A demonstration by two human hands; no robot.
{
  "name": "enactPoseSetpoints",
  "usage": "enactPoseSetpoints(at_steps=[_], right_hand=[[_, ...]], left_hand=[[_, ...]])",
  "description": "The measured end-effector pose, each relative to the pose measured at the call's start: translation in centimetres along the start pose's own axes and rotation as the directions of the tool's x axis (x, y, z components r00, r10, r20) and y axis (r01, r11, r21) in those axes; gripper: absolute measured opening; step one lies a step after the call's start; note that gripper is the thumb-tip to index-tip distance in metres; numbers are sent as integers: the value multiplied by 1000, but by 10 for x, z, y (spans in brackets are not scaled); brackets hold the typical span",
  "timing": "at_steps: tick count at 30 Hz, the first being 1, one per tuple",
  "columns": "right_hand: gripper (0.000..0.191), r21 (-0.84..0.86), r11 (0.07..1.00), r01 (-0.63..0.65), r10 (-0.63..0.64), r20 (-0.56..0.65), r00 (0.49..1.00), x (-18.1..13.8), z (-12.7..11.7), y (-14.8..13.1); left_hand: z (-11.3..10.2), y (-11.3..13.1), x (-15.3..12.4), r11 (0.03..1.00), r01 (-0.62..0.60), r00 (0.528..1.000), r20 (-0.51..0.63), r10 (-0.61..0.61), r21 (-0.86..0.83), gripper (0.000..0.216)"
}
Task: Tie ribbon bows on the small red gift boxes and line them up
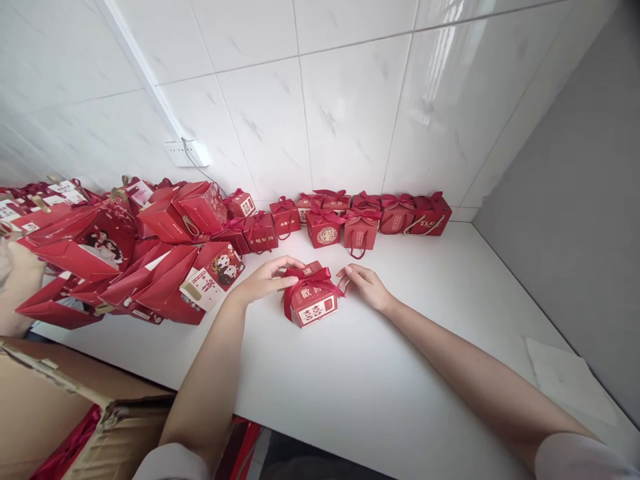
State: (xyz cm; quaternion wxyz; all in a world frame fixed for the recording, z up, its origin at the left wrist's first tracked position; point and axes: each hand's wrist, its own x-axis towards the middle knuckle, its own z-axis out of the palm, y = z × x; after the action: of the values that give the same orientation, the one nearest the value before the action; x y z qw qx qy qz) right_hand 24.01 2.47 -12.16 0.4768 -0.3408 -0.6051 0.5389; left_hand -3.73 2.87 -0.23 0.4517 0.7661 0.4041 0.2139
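A small red gift box [315, 310] with gold lettering and a white label stands on the white table, in front of me. A dark red satin ribbon [306, 283] is tied over its top in a bow. My left hand [267, 279] holds the box's left side, its thumb on the bow and its fingers reaching behind. On the other side, my right hand [367, 285] has thumb and fingers drawn together at the ribbon's right tail. Whether the tail lies between those fingertips is hard to make out.
Several ribboned red boxes [361, 233] line the tiled wall. Red gift bags [170, 287] crowd the table's left side, where another person's arm [23, 280] reaches in. An open cardboard carton [135, 427] sits at lower left. A grey partition [575, 167] borders the right.
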Motion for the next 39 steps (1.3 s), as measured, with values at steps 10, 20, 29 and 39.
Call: enactPoseSetpoints(at_steps=[10, 20, 29, 39], right_hand=[[55, 122, 992, -2, -27, 232, 972, -16, 16, -26], [34, 62, 960, -272, 191, 565, 803, -10, -20, -67], [22, -138, 930, -342, 350, 618, 703, -14, -39, -101], [37, -296, 869, -396, 492, 594, 637, -19, -29, -126]], left_hand=[[10, 0, -3, 999, -33, 999, 41, 34, -23, 34], [39, 8, 6, 994, -79, 995, -49, 82, 70, 44], [34, 14, 2, 991, -109, 989, 108, 100, 77, 19], [36, 9, 7, 992, -108, 979, 166, 118, -72, 28]])
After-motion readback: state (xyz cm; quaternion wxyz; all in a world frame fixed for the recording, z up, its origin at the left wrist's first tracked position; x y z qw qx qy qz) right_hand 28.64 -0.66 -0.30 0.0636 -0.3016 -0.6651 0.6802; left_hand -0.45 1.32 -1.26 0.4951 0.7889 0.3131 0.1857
